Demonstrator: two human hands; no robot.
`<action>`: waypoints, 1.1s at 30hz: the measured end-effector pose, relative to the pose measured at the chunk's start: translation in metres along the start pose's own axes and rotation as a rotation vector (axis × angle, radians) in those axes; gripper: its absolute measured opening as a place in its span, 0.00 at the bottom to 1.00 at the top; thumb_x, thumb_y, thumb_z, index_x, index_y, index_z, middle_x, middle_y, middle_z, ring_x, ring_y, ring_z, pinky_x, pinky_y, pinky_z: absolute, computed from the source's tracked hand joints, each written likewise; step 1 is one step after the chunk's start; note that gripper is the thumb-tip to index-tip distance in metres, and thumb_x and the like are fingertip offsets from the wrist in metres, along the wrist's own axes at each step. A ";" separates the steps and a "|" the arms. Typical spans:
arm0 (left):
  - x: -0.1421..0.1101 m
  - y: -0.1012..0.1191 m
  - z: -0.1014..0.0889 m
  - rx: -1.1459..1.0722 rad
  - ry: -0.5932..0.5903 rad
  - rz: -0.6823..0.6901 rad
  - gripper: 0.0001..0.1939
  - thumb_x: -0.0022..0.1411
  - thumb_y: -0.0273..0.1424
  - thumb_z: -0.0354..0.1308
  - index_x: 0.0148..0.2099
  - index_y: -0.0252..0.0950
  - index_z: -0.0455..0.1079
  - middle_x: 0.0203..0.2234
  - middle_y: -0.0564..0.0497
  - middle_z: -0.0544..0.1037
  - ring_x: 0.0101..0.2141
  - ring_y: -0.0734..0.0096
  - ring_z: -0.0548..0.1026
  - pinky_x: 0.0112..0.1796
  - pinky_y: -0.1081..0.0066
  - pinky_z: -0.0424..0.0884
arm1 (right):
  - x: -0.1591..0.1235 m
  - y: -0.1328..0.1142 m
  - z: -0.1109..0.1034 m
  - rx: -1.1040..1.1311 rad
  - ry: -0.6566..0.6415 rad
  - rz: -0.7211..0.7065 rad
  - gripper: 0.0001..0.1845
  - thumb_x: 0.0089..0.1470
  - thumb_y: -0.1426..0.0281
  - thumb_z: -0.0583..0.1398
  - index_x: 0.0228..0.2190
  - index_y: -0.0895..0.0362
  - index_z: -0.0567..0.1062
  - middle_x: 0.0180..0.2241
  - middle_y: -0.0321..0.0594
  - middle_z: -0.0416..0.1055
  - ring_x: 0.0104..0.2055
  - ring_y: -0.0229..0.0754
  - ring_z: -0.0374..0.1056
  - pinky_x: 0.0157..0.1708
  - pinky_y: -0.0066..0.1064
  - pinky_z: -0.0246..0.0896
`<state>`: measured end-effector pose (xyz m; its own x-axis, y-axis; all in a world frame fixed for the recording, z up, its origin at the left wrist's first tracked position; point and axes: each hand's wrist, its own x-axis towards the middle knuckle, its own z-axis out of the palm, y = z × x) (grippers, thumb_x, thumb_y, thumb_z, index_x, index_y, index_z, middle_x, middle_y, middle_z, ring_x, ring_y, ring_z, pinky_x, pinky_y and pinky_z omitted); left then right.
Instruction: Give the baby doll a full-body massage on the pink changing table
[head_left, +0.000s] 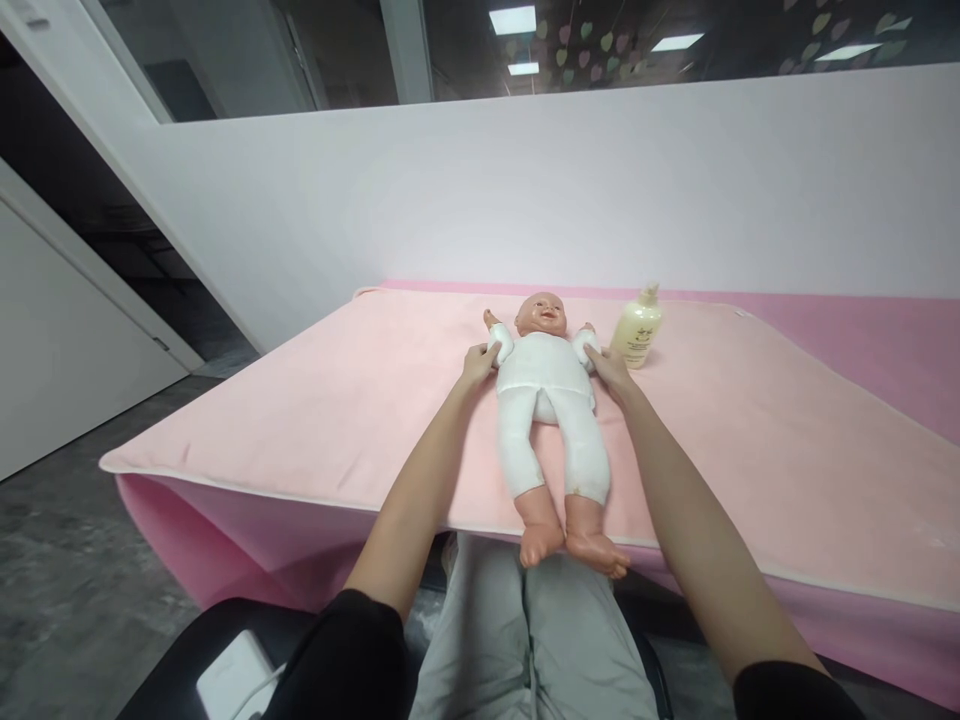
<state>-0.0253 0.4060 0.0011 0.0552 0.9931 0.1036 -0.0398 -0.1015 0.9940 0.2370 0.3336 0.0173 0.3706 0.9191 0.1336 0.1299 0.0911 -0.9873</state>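
A baby doll (545,362) with a white cloth body lies on its back on the pink table cover (300,400). Its head points to the wall and its bare feet hang over the near edge. My left hand (478,364) is closed around the doll's arm on the left side of the view. On the other side, my right hand (609,368) grips the doll's other arm. The fingers of both hands are partly hidden behind the white sleeves. A pale yellow pump bottle (637,328) stands just beyond my right hand.
Behind the table runs a white wall (480,200) with a window above it. A white power bank or box (236,680) with a cable lies on a black seat at the lower left. My lap in grey trousers (525,640) is below the table edge.
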 end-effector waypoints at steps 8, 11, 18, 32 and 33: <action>-0.007 0.004 -0.003 -0.209 -0.118 0.012 0.20 0.42 0.42 0.68 0.32 0.32 0.72 0.23 0.49 0.74 0.24 0.74 0.70 0.26 0.75 0.63 | 0.004 0.007 -0.006 0.129 -0.079 0.033 0.16 0.43 0.59 0.67 0.29 0.58 0.76 0.30 0.39 0.75 0.30 0.37 0.68 0.30 0.26 0.65; -0.010 0.007 -0.003 -0.246 -0.125 0.010 0.18 0.40 0.37 0.68 0.33 0.32 0.73 0.24 0.49 0.76 0.26 0.72 0.71 0.29 0.73 0.65 | 0.000 0.006 -0.010 0.164 -0.131 0.019 0.16 0.40 0.60 0.68 0.29 0.58 0.77 0.30 0.38 0.75 0.29 0.37 0.68 0.31 0.27 0.65; -0.019 0.017 -0.008 -0.191 -0.187 0.035 0.14 0.36 0.26 0.65 0.32 0.31 0.76 0.27 0.50 0.77 0.28 0.71 0.72 0.33 0.70 0.67 | -0.008 0.002 -0.021 0.273 -0.308 -0.010 0.15 0.31 0.70 0.70 0.27 0.57 0.78 0.33 0.39 0.76 0.36 0.41 0.71 0.40 0.32 0.68; -0.023 0.021 -0.010 -0.181 -0.065 0.021 0.09 0.38 0.18 0.58 0.25 0.32 0.75 0.34 0.47 0.79 0.36 0.66 0.75 0.47 0.62 0.68 | -0.008 0.002 -0.023 0.150 -0.181 -0.025 0.03 0.34 0.74 0.60 0.17 0.55 0.76 0.37 0.41 0.75 0.42 0.43 0.71 0.47 0.35 0.66; -0.024 0.022 -0.010 -0.206 -0.081 0.007 0.09 0.38 0.20 0.59 0.27 0.32 0.76 0.32 0.47 0.79 0.34 0.67 0.75 0.45 0.62 0.68 | -0.006 0.005 -0.022 0.179 -0.187 -0.033 0.05 0.34 0.72 0.62 0.20 0.55 0.77 0.37 0.41 0.75 0.43 0.43 0.70 0.47 0.34 0.65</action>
<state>-0.0375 0.3802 0.0197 0.1335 0.9836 0.1212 -0.2435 -0.0860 0.9661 0.2554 0.3203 0.0138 0.1902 0.9679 0.1641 -0.0318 0.1731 -0.9844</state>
